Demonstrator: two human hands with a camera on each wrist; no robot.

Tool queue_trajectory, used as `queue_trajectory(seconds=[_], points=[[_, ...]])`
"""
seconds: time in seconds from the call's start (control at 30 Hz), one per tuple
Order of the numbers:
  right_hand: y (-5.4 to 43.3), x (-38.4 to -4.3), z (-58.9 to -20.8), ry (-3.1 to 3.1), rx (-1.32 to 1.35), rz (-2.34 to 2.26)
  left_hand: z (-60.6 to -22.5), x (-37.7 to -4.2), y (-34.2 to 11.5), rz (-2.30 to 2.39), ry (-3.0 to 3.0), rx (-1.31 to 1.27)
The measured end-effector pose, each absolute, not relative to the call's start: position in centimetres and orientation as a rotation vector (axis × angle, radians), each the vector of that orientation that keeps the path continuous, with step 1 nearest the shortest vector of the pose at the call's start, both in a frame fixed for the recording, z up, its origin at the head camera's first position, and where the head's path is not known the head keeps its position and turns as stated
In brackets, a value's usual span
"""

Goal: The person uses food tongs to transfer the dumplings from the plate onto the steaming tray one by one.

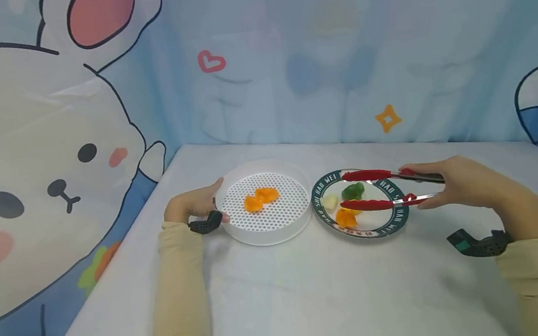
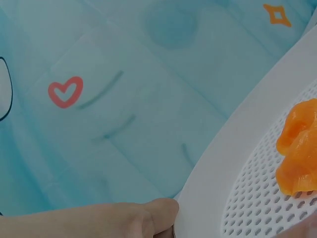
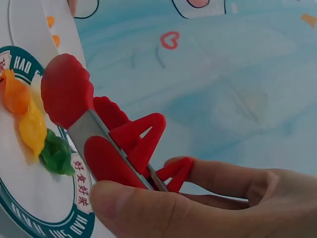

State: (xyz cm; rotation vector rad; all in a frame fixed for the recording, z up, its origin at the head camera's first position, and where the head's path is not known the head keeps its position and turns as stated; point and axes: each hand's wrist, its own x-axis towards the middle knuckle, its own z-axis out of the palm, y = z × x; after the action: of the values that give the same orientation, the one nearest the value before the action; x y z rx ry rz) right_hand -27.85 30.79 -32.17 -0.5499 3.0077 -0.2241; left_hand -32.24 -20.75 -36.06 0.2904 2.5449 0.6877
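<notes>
My left hand (image 1: 196,202) grips the left rim of a round white steamer tray (image 1: 299,216) with a perforated bottom. Two orange dumpling-like pieces (image 1: 260,199) lie side by side in it, and show up close (image 2: 299,148) in the left wrist view. My right hand (image 1: 469,182) holds red-tipped metal tongs (image 1: 370,205), their arms spread apart above a green-rimmed plate (image 1: 398,220). On that plate lie a green piece (image 3: 57,154), a yellow piece (image 3: 33,130), an orange piece (image 3: 16,94) and a whitish piece (image 1: 330,202). No piece is visible between the tong tips.
The tray and plate stand close beside each other on a table with a white cloth (image 1: 285,300). Behind it hangs a light-blue printed curtain (image 1: 281,105), which also runs along the left side with a large cartoon figure.
</notes>
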Motion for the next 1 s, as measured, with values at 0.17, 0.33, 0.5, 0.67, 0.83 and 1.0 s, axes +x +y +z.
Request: queue_trajectory(seconds=[0.17, 0.33, 0.5, 0.67, 0.83, 1.0], points=[[32.4, -28.3, -32.2, 2.946, -0.558, -0.269, -36.0, -32.1, -21.0, 0.706, 2.547, 0.296], [32.9, -28.5, -32.6, 2.926, -0.522, -0.242, -36.0, -32.1, -20.9, 0.719, 2.54, 0.298], [33.1, -28.8, -33.5, 2.913, -0.495, -0.209, -36.2, -32.3, -20.7, 0.711, 2.533, 0.292], [32.9, -29.2, -34.1, 2.901, -0.473, -0.235, -36.3, -32.3, -20.8, 0.689, 2.537, 0.295], [32.7, -29.1, -34.3, 2.898, -0.478, -0.245, -36.3, -32.3, -20.8, 0.7, 2.529, 0.295], [32.4, -29.1, -34.4, 2.899, -0.491, -0.271, -36.3, -32.4, -20.9, 0.704, 2.529, 0.329]])
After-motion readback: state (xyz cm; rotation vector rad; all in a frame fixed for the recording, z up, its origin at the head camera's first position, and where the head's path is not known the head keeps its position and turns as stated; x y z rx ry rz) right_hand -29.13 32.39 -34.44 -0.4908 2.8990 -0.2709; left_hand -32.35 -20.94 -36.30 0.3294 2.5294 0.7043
